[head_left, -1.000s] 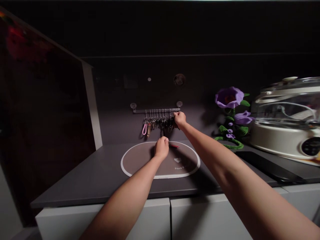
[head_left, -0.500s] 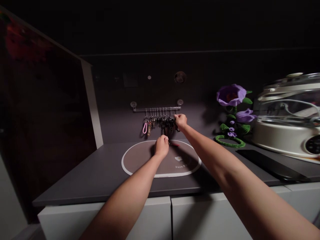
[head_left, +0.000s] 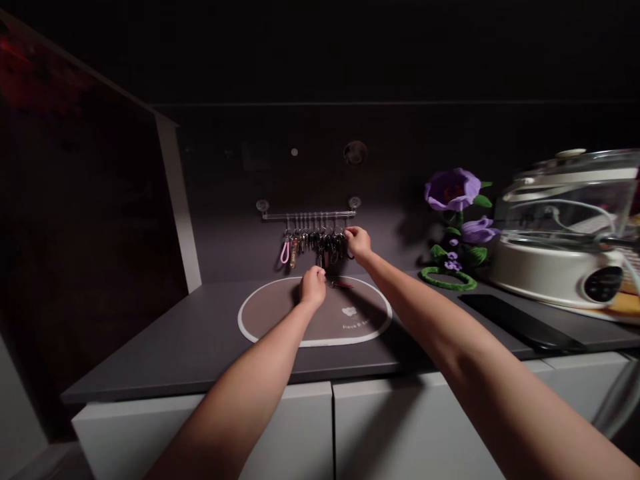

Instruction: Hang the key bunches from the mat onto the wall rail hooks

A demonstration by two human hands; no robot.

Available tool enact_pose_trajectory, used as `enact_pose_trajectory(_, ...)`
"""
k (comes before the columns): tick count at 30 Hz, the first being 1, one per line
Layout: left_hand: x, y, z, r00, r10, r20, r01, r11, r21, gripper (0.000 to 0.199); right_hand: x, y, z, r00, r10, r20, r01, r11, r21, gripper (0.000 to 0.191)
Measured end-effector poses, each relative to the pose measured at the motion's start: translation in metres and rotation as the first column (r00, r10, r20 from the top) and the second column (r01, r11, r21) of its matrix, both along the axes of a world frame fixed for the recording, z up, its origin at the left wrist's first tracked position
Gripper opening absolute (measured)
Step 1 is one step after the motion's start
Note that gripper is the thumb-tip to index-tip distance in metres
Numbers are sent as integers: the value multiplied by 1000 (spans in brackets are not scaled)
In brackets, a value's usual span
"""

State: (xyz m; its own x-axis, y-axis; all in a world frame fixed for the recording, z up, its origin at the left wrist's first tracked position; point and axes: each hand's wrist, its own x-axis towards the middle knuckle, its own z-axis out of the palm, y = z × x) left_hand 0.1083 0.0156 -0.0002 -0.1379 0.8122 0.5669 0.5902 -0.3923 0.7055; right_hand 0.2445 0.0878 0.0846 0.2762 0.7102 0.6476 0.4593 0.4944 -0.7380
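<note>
A clear rail (head_left: 310,215) with two round mounts is fixed to the dark wall, and bunches of keys (head_left: 313,240) hang in a row from its hooks. At the row's left end are a pink loop strap (head_left: 285,253) and a brown tag (head_left: 293,254). My right hand (head_left: 358,243) pinches keys at the right end, just below the rail. Lower down, my left hand (head_left: 313,287) is closed above the mat; whatever it holds is hidden by its fingers. A small red item (head_left: 343,285) lies at the back of the oval mat (head_left: 270,313).
Purple felt flowers (head_left: 453,190) with a green ring base stand to the right on the dark counter (head_left: 185,340). Beside them are a flat black object (head_left: 520,323) and a cream appliance (head_left: 545,267) with a clear upper part. White cabinet fronts (head_left: 290,433) lie below.
The view has shifted slightly, so most things appear a little further left. Both hands keep nearly the same places, my right at the rail's right end and my left above the mat.
</note>
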Motion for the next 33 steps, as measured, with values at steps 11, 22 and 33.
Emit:
enact_pose_trajectory(11, -8, 5, -3, 999, -9, -32, 10, 1000, 17, 15, -1, -39, -58, 973, 227, -40, -229, 970, -82, 18)
enact_pose_trajectory(22, -9, 0, -5, 994, -50, -99, 37, 991, -131, 15, 11, -46, -79, 813, 218, 540, -72, 958, -278, 14)
enact_pose_trajectory(33, -9, 2, -7, 976, -81, -200, 33, 972, -234, 14, 9, -41, -79, 674, 285, 682, -58, 940, -336, 24)
